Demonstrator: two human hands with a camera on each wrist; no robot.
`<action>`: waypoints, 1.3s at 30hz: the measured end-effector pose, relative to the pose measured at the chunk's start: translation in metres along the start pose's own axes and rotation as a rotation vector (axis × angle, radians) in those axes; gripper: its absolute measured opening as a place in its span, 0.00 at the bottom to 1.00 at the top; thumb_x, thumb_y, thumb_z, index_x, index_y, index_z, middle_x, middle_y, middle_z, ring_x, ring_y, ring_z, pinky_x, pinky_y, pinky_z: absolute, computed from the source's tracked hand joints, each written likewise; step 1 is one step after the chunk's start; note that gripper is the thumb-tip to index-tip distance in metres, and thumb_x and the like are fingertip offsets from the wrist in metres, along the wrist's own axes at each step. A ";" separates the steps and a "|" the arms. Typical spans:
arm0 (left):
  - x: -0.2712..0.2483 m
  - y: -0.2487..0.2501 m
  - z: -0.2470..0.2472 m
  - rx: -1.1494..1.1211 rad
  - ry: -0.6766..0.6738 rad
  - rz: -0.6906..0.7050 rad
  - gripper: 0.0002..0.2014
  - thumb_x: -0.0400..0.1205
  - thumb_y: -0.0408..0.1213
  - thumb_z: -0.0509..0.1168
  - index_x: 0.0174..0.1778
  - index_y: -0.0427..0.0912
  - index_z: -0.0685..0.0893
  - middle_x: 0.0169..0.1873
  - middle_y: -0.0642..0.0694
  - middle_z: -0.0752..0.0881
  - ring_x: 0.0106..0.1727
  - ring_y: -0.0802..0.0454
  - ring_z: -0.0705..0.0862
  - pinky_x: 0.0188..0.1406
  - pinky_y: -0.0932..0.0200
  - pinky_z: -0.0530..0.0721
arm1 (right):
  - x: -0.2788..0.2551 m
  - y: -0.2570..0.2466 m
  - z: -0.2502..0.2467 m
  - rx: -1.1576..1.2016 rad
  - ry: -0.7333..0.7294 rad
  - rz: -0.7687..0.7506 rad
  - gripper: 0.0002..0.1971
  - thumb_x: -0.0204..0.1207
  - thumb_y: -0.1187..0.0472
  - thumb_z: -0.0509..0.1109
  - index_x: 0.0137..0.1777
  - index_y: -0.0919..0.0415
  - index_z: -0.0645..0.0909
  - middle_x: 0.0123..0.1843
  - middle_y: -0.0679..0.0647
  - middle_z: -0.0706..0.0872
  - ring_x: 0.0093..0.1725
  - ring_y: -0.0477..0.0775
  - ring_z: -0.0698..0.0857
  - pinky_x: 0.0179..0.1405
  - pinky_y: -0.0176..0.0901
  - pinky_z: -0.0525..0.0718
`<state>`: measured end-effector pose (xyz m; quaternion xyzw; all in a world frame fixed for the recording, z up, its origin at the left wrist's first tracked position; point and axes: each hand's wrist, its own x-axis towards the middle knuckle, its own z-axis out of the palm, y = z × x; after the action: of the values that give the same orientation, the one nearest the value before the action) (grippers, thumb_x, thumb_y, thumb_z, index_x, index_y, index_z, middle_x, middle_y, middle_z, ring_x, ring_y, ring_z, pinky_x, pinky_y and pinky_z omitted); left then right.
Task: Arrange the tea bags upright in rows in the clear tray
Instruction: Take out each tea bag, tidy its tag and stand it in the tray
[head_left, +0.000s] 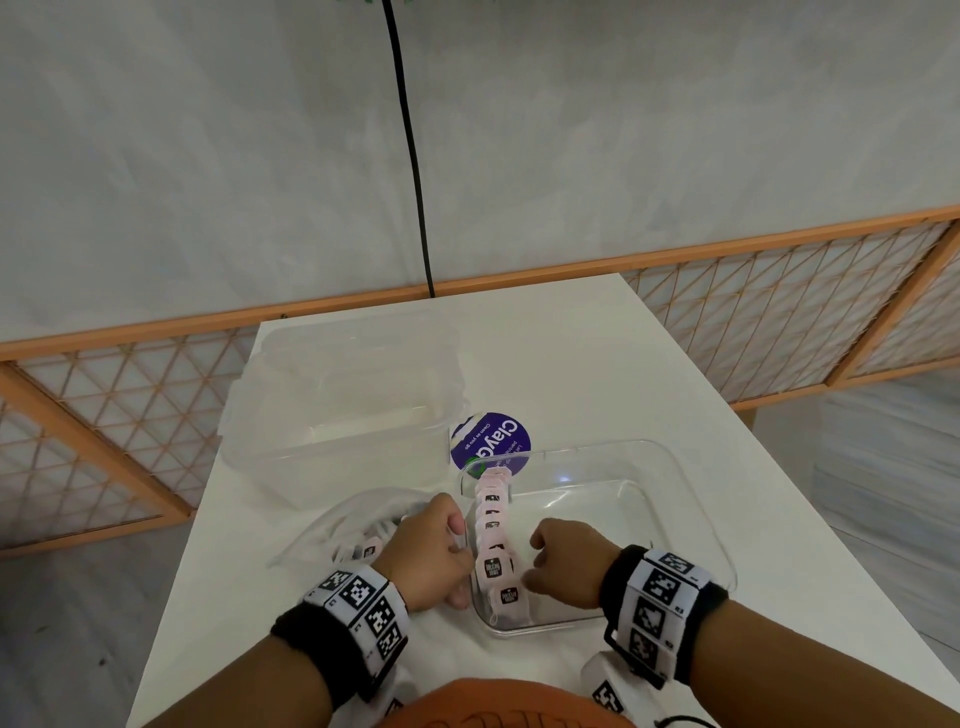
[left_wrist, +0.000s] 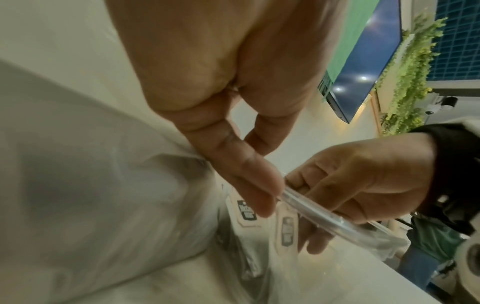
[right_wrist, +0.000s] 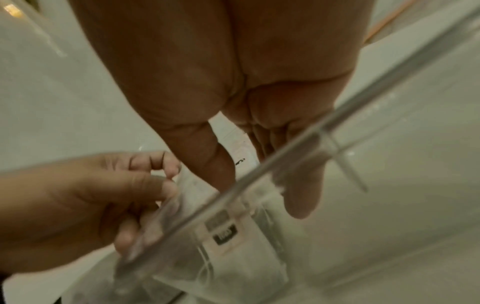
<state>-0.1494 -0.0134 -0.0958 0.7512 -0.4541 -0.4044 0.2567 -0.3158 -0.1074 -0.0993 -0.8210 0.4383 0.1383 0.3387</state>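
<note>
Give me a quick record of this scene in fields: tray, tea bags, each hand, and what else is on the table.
tray: clear tray on white table
tea bags: one row of tea bags standing along the tray's left wall; rest of the tray bare
supply: more bags in a plastic bag, left of the tray
left hand: left hand at the tray's left wall, fingers over the rim
right hand: right hand inside the tray, against the row
other: clear lidded box; purple round label
</note>
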 end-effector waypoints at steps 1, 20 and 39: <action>0.001 0.000 0.000 -0.020 -0.011 -0.010 0.10 0.75 0.26 0.59 0.46 0.44 0.69 0.25 0.47 0.81 0.28 0.41 0.89 0.26 0.60 0.81 | -0.001 0.001 -0.002 -0.002 -0.040 0.007 0.23 0.75 0.53 0.70 0.65 0.68 0.77 0.62 0.58 0.85 0.57 0.58 0.85 0.59 0.48 0.83; -0.003 0.027 0.012 0.813 0.016 0.298 0.16 0.81 0.44 0.61 0.65 0.53 0.81 0.60 0.48 0.74 0.60 0.48 0.76 0.58 0.53 0.78 | -0.011 0.002 -0.002 -0.157 -0.043 -0.185 0.13 0.71 0.57 0.72 0.56 0.52 0.86 0.51 0.50 0.86 0.48 0.49 0.79 0.49 0.35 0.75; 0.005 0.031 0.019 0.905 -0.026 0.212 0.11 0.72 0.47 0.67 0.48 0.51 0.87 0.55 0.51 0.76 0.61 0.47 0.68 0.59 0.51 0.69 | -0.004 0.007 0.003 -0.111 -0.056 -0.169 0.05 0.72 0.57 0.72 0.45 0.48 0.79 0.43 0.42 0.79 0.48 0.46 0.76 0.54 0.36 0.77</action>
<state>-0.1784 -0.0320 -0.0847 0.7321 -0.6624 -0.1465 -0.0624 -0.3239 -0.1056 -0.1026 -0.8685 0.3494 0.1562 0.3151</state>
